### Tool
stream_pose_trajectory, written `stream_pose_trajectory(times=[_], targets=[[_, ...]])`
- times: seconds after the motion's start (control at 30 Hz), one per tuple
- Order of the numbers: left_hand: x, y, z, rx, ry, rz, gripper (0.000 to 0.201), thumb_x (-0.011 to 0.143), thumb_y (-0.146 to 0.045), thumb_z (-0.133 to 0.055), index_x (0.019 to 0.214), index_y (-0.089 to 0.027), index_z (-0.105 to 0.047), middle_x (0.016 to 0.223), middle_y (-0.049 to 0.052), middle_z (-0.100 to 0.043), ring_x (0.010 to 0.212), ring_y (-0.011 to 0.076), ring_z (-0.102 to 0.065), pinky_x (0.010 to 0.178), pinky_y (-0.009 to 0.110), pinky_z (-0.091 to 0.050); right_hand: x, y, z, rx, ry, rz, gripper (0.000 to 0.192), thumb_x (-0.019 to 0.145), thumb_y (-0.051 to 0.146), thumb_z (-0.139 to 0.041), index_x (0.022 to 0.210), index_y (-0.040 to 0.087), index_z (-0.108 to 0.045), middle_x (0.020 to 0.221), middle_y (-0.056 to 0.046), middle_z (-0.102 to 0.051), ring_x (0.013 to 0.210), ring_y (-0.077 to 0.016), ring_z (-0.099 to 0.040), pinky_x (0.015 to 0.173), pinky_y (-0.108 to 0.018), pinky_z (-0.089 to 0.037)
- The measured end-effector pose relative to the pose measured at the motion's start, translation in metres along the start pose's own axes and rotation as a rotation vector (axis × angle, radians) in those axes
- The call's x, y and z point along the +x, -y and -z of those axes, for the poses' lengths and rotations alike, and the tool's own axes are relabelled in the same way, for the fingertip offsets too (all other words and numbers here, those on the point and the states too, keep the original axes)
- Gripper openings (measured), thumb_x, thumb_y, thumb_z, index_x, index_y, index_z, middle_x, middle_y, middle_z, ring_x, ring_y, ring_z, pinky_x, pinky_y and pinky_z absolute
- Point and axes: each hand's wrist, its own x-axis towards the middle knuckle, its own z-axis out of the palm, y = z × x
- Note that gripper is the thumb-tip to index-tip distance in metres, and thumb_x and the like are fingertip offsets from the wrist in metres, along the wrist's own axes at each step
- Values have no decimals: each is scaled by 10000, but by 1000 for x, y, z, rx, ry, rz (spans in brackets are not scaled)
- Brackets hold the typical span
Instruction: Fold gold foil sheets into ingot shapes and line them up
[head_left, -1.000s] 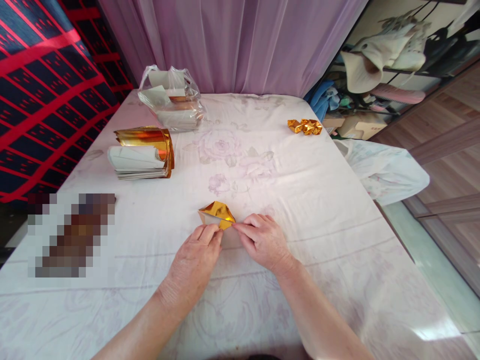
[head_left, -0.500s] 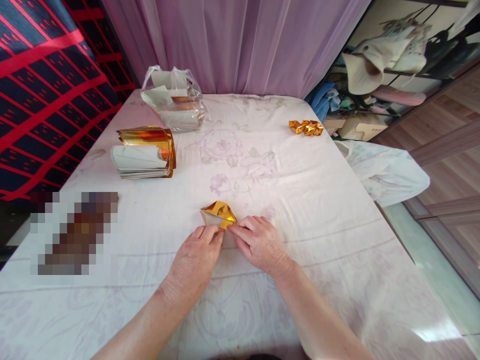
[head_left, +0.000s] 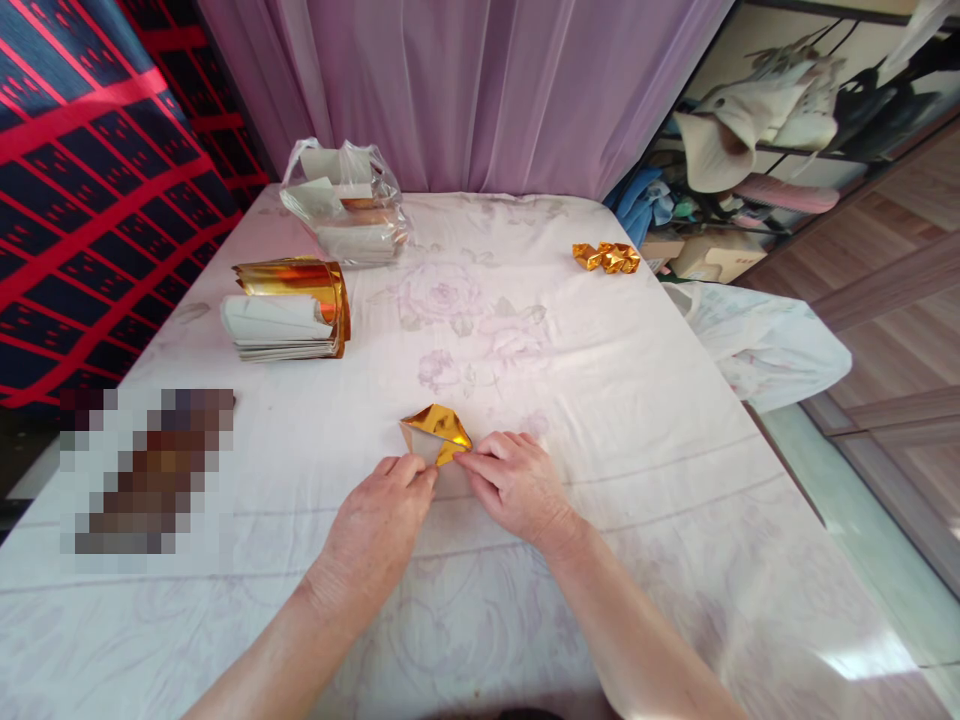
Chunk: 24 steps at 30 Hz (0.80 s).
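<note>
Two bare hands meet over a small piece of gold foil paper (head_left: 436,430) on a desk (head_left: 637,420) covered with a pale floral cloth. The left hand (head_left: 379,525) lies palm down with its fingertips pressed together on the near left edge of the paper; the right hand (head_left: 517,485) does the same from the other side, fingers closed on the paper's near corner. The two sets of fingertips come close to touching, and the paper — partly folded, gold face up with a pale underside showing — lies flat on the cloth just beyond them.

Well beyond the left hand and off to its left sits a stack of foil sheets (head_left: 289,310), the top ones curling over to show gold. Farther still stands a clear plastic bag (head_left: 345,200) holding more sheets. Far beyond the right hand — near the desk's far edge — lie a few folded gold pieces (head_left: 607,257). A lilac curtain (head_left: 465,90) hangs behind the desk.
</note>
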Motion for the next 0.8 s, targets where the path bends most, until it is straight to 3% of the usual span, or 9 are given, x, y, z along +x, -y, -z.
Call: stream_pose_trajectory(times=[0.17, 0.27, 0.33, 0.4, 0.5, 0.63, 0.8], targets=[[-5, 11, -2, -2, -122, -57, 194, 868, -50, -552, 839, -197, -676, 808, 26, -623, 804, 212, -601, 733, 348, -516, -1, 0, -1, -1, -7, 1, 212, 897, 170, -610, 1025, 263, -751, 824, -5, -663, 735, -148, -589, 676, -316, -377], [-3, 25, -3, -80, -319, 69, 189, 946, -200, -516, 813, -206, -649, 841, 32, -642, 769, 191, -600, 692, 327, -503, -1, 0, -1, 8, -23, 9, 200, 891, 159, -611, 1004, 251, -749, 838, -14, -657, 754, -153, -593, 689, -314, -405], [1, 36, -5, -100, -410, 98, 160, 941, -210, -499, 888, -196, -650, 961, 67, -661, 872, 222, -617, 772, 363, -525, -1, 1, -1, 22, -43, 11, 192, 880, 145, -615, 979, 240, -748, 876, -28, -650, 789, -164, -594, 714, -316, -437], [5, 47, -8, -98, -464, 65, 227, 903, -119, -461, 988, -188, -660, 1213, 115, -623, 1101, 267, -593, 957, 435, -498, -1, 2, -1, 30, -74, 5, 200, 866, 127, -617, 983, 229, -743, 959, -52, -645, 851, -179, -596, 760, -324, -467], [11, 57, -16, -113, -415, 17, 293, 868, -69, -428, 1000, -187, -661, 1442, 119, -517, 1345, 308, -460, 1099, 509, -403, 0, 2, 0, 12, -108, 0, 231, 844, 116, -629, 1023, 220, -732, 1122, -92, -622, 976, -214, -591, 836, -356, -487], [14, 61, -22, -184, -295, -8, 309, 886, -88, -396, 1040, -212, -634, 1386, 66, -604, 1333, 264, -499, 1134, 533, -360, 0, 1, -1, -18, -99, -8, 222, 854, 146, -611, 1020, 243, -722, 1181, -89, -632, 1029, -231, -585, 857, -382, -498], [15, 59, -23, -240, -291, -8, 283, 925, -141, -402, 1075, -226, -626, 1348, 56, -637, 1282, 231, -550, 1150, 532, -323, 1, 1, -3, 6, -72, -2, 230, 896, 158, -558, 1056, 229, -709, 1133, -68, -686, 1015, -222, -597, 873, -399, -497]])
